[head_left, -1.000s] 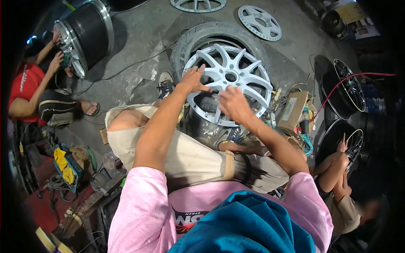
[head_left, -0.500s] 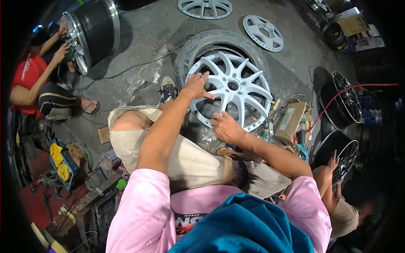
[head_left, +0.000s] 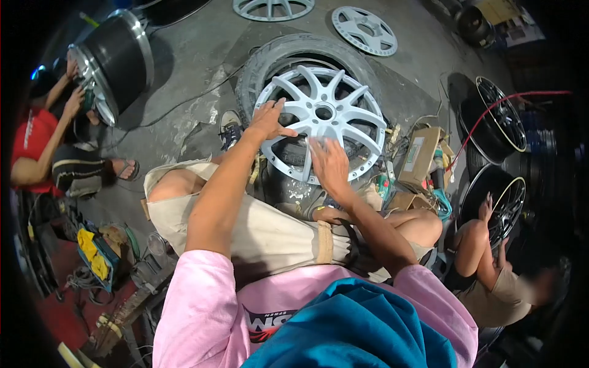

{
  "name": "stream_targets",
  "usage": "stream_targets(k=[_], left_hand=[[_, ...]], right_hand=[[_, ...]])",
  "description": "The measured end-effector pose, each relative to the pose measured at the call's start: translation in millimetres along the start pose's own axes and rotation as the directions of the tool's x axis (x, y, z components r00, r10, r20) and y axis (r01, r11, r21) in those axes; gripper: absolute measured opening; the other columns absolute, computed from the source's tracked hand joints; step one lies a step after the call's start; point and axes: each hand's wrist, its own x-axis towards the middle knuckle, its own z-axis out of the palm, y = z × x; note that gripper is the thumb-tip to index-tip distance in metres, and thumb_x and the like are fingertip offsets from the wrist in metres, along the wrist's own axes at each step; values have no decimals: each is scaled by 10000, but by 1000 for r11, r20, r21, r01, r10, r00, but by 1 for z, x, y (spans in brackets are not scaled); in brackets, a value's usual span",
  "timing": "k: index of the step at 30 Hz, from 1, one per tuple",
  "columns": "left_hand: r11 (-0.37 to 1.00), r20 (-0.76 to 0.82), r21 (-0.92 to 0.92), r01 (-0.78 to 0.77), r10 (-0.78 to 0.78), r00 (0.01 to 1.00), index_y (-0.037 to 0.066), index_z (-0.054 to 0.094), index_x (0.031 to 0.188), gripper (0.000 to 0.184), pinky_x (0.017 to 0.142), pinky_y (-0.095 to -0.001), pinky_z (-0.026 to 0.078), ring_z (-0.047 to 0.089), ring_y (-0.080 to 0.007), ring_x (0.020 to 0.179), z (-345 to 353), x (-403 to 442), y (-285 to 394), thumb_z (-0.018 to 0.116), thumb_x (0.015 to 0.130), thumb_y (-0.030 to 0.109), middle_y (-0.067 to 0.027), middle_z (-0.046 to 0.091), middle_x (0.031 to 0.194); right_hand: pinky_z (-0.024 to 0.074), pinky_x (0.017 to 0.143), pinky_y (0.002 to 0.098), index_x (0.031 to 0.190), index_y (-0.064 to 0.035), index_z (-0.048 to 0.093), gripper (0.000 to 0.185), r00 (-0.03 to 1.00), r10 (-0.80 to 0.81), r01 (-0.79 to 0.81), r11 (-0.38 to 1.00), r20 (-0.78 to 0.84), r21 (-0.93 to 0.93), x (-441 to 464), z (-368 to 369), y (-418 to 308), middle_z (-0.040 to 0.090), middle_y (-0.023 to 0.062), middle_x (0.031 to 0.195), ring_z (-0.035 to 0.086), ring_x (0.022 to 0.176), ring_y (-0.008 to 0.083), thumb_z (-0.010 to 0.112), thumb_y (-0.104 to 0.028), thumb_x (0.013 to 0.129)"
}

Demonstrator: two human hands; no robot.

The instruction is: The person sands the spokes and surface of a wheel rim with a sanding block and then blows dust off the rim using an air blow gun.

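A light grey multi-spoke wheel face [head_left: 356,115] lies tilted against a worn tire [head_left: 251,73] in front of my knees. My left hand [head_left: 267,121] rests at its left edge, fingers and thumb spread over the spokes. My right hand [head_left: 331,164] lies on the lower spoke, fingers stretched out and partly smeared by motion. I cannot see anything gripped in either hand; what may lie beneath the right fingers is hidden.
Two more grey wheel faces [head_left: 364,30] lie beyond the tire. A cardboard box [head_left: 421,156] and a green power tool [head_left: 383,186] are at right, near a red hose [head_left: 491,115]. Co-workers sit at left, by a black wheel barrel [head_left: 119,55], and at lower right.
My right hand has moved up along the lower spoke and turned, its fingers now pointing more upward. My left hand stays on the wheel's left side. The whole view has shifted slightly.
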Motion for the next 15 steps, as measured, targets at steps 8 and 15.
stream_targets(k=[8, 15], left_hand=[[1000, 25, 12, 6, -6, 1000, 60, 315, 1647, 1327, 1260, -533, 288, 353, -413, 1530, 6, 3, -3, 942, 619, 619, -252, 409, 1618], [1000, -17, 13, 12, -12, 1000, 71, 303, 1654, 1351, 1248, -571, 292, 356, -422, 1526, 7, 1, 0, 935, 608, 645, -262, 404, 1617]], right_hand=[[544, 819, 464, 1262, -68, 755, 286, 831, 548, -470, 784, -97, 405, -30, 20, -45, 662, 169, 1063, 691, 941, 350, 612, -202, 1054], [499, 708, 405, 1213, -27, 767, 296, 696, 700, -609, 694, -161, 384, 17, 43, -12, 606, 122, 888, 650, 764, 285, 604, -222, 1061]])
